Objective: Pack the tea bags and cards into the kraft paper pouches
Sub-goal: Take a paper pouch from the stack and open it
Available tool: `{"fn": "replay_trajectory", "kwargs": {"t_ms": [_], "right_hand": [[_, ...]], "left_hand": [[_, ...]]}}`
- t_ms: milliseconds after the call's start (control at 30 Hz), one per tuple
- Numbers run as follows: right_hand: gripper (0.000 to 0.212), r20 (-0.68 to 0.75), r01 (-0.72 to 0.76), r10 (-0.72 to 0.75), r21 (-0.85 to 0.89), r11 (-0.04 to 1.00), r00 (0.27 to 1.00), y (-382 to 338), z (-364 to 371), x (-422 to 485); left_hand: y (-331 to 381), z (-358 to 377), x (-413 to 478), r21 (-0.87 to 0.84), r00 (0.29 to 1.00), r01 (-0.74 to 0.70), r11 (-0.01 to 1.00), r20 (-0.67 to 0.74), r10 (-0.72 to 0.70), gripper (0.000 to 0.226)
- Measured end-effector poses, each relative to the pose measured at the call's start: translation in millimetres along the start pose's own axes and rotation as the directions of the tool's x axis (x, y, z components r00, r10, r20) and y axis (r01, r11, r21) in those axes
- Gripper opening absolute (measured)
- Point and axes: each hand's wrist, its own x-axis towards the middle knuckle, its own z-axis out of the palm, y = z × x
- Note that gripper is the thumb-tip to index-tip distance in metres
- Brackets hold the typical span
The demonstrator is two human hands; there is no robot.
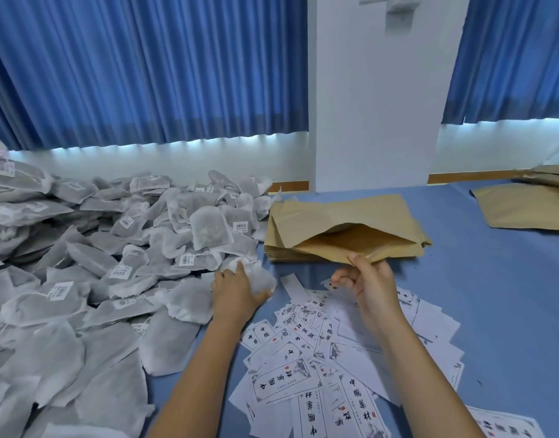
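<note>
**One pouch open, most of the packing ahead**

At the left of the frame we see a broad heap of grey-white mesh tea bags (91, 248). They are soft, pillow-shaped sachets with crinkled edges, thin strings and small barcode tags. We judge from its size that nearly all of the work is left to do.

At the heap's right edge, the left hand (237, 292) has its fingers curled round one puffy mesh tea bag (264, 279). The bag is lifted a little off the pile and not yet in any pouch.

In the lower centre lies a loose scatter of flat white paper cards (290, 384). They are printed with black characters and ink drawings, and they overlap at all angles on the blue cloth-covered table (509, 311).

Above the cards sits a neat stack of flat, matte kraft paper pouches (385, 210). The topmost brown pouch (344, 240) gapes open towards us and looks empty inside, though part of its interior is in shadow.

The right hand (371, 286) pinches the pouch's near lip between thumb and fingers to hold the mouth open. We cannot tell whether it also holds a card.

At the upper right edge lies a second, looser pile of kraft pouches (521, 210). We cannot tell whether these are filled.
</note>
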Motion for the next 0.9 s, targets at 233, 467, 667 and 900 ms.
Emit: {"fn": "replay_trajectory", "kwargs": {"t_ms": [233,467,667,900], "right_hand": [[0.013,0.018,0.011,-0.011,0.008,1.0,1.0,-2,0,1],[0.012,0.043,0.071,-0.066,-0.124,0.99,0.997,-3,-9,-2],[0.008,0.03,-0.005,0.012,-0.234,0.972,0.999,-1,-9,-7],[0.03,-0.016,-0.048,0.045,-0.299,0.953,0.999,3,2,-13]], "left_hand": [[-1,-4,-6,-0.082,0.993,-0.114,0.99,0.033,0.118,0.081],[7,-29,-37,-0.537,0.853,-0.399,0.743,-0.516,0.084,0.035],[52,-66,-73,-0.12,0.252,-0.937,0.327,-0.882,0.397,0.03],[135,-100,-71,0.165,0.68,-0.607,0.778,-0.399,0.615,0.036]]}}
